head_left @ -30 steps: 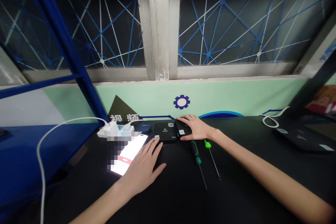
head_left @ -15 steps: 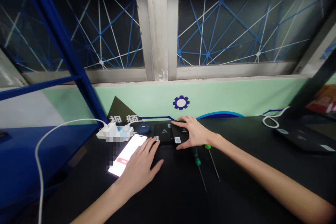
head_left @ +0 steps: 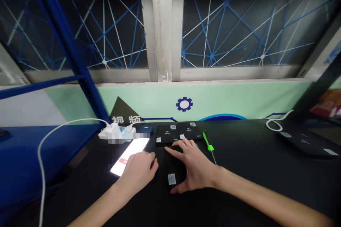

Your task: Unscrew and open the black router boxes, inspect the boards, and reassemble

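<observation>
My right hand (head_left: 195, 170) lies over a small flat black box (head_left: 170, 170) with a white code sticker. Its fingers reach across the top and the thumb hooks the near edge, gripping it on the black tabletop (head_left: 239, 170). My left hand (head_left: 138, 170) rests beside the box's left edge with its fingers curled under, next to a lit phone (head_left: 130, 150); nothing shows in it. Two more black boxes, one (head_left: 166, 134) beside the other (head_left: 191, 130), lie side by side at the back.
A light-green screwdriver (head_left: 208, 142) lies right of the boxes; a darker one is mostly hidden by my right hand. A white power strip (head_left: 117, 133) with a white cable (head_left: 42, 149) sits at the back left. A larger black device (head_left: 306, 139) lies far right. A blue frame post (head_left: 66, 42) stands left.
My right hand has pulled one black box from the back row toward me and set it down. My left hand drew back a little and curled its fingers.
</observation>
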`<action>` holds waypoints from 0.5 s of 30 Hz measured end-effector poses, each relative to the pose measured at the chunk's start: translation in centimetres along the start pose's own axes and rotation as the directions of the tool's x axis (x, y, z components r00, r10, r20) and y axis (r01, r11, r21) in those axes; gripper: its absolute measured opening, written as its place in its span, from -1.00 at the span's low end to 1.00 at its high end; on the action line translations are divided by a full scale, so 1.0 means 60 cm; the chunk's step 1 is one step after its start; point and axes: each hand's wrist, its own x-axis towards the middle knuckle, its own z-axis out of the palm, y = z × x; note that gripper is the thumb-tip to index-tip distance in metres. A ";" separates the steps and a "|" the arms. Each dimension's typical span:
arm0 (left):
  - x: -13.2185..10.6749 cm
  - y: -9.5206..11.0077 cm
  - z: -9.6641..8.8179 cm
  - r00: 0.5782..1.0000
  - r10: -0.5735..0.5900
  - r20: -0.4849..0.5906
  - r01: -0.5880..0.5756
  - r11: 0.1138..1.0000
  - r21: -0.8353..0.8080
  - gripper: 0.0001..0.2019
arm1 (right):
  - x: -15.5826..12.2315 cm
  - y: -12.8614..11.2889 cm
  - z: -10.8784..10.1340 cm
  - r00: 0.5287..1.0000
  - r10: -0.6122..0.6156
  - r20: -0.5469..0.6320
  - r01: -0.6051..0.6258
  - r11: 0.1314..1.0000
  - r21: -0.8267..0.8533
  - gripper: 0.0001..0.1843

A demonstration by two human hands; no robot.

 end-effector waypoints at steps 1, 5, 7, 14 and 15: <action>0.000 0.000 0.001 1.000 0.003 0.007 -0.003 1.000 -0.001 -0.68 | -0.001 -0.001 0.003 1.000 0.002 0.014 -0.002 1.000 0.008 0.27; -0.002 0.005 -0.002 0.999 0.022 0.036 -0.021 1.000 -0.012 -0.67 | -0.003 0.000 0.016 0.999 0.030 0.025 -0.031 0.999 0.042 0.25; -0.003 0.007 -0.004 0.999 0.031 0.043 -0.030 0.999 -0.020 -0.66 | -0.004 0.002 0.022 0.999 0.042 0.023 -0.043 0.998 0.046 0.25; -0.005 0.007 -0.002 0.997 0.070 0.017 -0.068 0.993 -0.094 -0.66 | -0.009 0.016 -0.013 0.998 0.032 -0.047 -0.025 0.989 0.144 -0.02; -0.005 0.007 -0.002 0.997 0.081 0.012 -0.080 0.991 -0.111 -0.67 | -0.010 0.021 -0.024 0.997 0.033 -0.070 -0.021 0.985 0.171 -0.19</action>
